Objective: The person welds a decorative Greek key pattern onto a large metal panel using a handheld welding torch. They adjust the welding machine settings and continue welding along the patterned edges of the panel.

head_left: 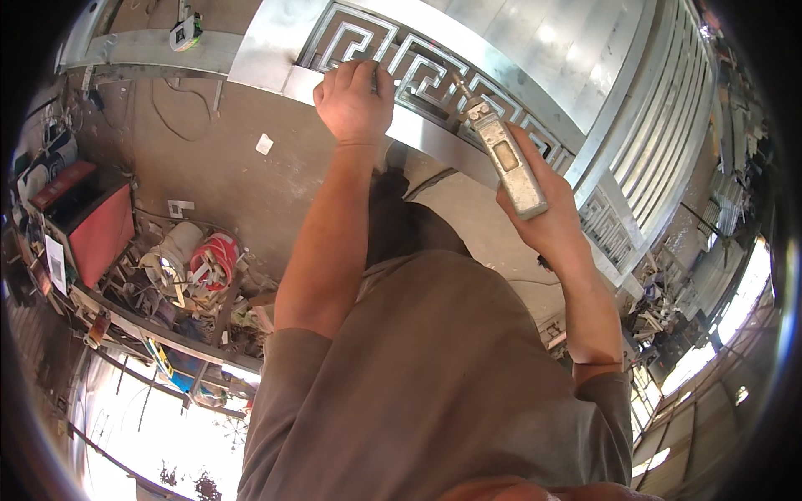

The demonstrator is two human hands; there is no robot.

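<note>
Brown shirt (443, 367) is closest, below both hands. Right hand (558, 200) wrapped around a worn grey handheld tool (506, 154), tip over the key-pattern fretwork (359, 37); contact unclear. Left hand (355, 104) curled at the silver metal panel's (271, 42) near edge; can't tell if it's pinching anything. Tape measure (185, 33) sits up-left of it.

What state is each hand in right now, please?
Left hand: curled closed by the fretwork metal panel; contents cannot be told.
Right hand: closed, holding a handheld power tool.
</note>
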